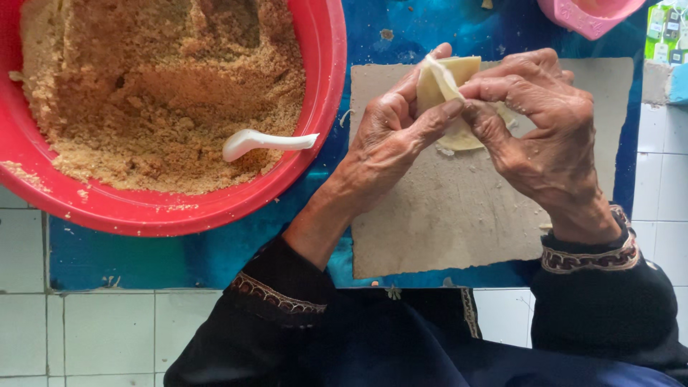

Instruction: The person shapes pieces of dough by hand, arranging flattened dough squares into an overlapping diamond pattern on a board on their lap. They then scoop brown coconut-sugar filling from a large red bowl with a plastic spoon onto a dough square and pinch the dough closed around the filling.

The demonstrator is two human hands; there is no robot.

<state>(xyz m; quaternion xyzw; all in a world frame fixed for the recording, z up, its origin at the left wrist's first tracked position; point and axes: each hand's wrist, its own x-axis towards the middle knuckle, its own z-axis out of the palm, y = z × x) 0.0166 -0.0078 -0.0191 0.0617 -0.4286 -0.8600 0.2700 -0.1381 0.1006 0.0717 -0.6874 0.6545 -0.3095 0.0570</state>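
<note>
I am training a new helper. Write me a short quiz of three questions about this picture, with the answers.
1. True or false: the spoon lies in the red bowl on the crumbly brown filling.
2. Which hands pinch the pale dough wrapper? A) left hand only B) right hand only C) both
3. What lies on the blue mat under the hands?

Key
1. True; its handle points toward the bowl's rim.
2. C; the left hand and the right hand both grip the wrapper, folded between the fingertips.
3. A grey-brown board.
</note>
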